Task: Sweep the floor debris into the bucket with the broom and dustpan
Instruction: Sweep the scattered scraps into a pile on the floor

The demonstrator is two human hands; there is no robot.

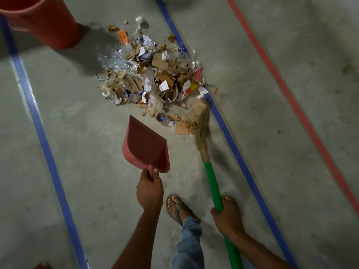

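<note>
Closest to you, your sandalled foot (177, 206) and a jeans leg (189, 243) stand on the concrete floor (87, 133) between your two arms. Your left hand (149, 191) has its fingers (156, 178) wrapped round the short handle of the red dustpan (145, 144). The pan's open mouth faces the pile; you cannot tell whether its lip touches the floor. Your right hand (226, 214) is clenched round the green handle of the broom (212, 183). The broom's straw bristles (203, 129), blurred, reach the near right edge of the rubbish, just beside a blue tape line (239, 158).

Just beyond the pan, apart from it, the debris (151, 74) lies heaped on the floor: torn cardboard, paper scraps and crumpled clear plastic, its right edge spilling onto the blue line. Farther off, at the upper left, the red bucket (44, 22) stands upright, with bare floor between it and the heap. A second blue line (44, 144) runs along the left, and a red line (291, 98) crosses the far right.
</note>
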